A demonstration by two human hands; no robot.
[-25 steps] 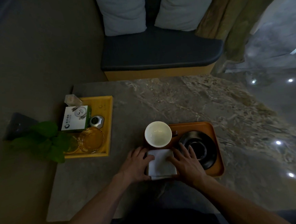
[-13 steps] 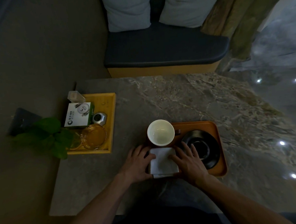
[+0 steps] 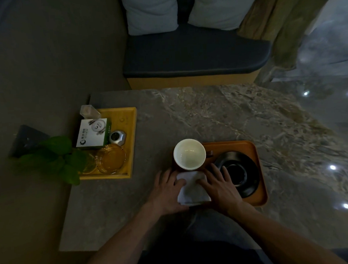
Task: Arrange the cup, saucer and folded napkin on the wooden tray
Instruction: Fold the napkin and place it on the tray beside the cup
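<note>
On the stone-topped table point(image 3: 219, 118), the wooden tray point(image 3: 255, 157) sits near the near edge, toward the middle. The white cup point(image 3: 189, 153) stands upright and empty on the tray's far-left corner, a small brown handle jutting from its right side. The black saucer point(image 3: 244, 174) lies flat on the tray's right half, apart from the cup. The folded napkin point(image 3: 191, 189), white, lies on the tray's near-left part, just in front of the cup, its near edge reaching the tray's near rim.

Both hands rest flat on the napkin. The left hand point(image 3: 166, 191) presses its left side, fingers spread and laid over the cloth's far-left corner; its grip is apart, clamped on nothing. The right hand point(image 3: 220, 187) covers the napkin's right side, fingers splayed, with the outer ones close to the saucer's left rim; whether they touch it I cannot tell. Its grip is likewise apart.

Near the table's left edge lies a yellow tray point(image 3: 131, 139) holding a white-and-green box point(image 3: 92, 133), a glass dish point(image 3: 110, 159) and a small metallic object point(image 3: 118, 137). Green leaves point(image 3: 55, 158) overlap its left side.
</note>
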